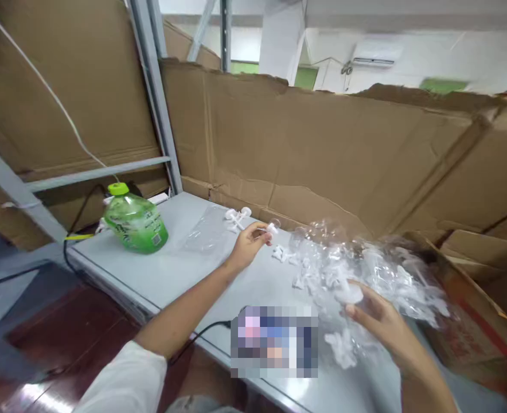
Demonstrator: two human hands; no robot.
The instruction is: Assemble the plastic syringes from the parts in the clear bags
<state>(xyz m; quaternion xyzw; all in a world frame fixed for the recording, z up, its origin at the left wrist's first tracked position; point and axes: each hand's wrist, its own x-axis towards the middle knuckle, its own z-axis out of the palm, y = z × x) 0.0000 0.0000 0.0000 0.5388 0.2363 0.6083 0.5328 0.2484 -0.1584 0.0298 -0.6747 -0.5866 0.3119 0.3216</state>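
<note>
nearest me, my right hand (380, 324) is spread against the clear plastic bag (365, 275) of small white plastic parts, fingers wide, steadying it. further out, my left hand (249, 244) pinches one white part (272, 228) between its fingertips. i judge this as the picking-out step; next calls for a clean set-down near the loose parts (237, 218). beyond stands a green bottle (133, 222) before a cardboard wall (322, 155).

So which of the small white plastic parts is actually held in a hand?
The white part pinched in the left hand; the others lie loose on the table.
</note>
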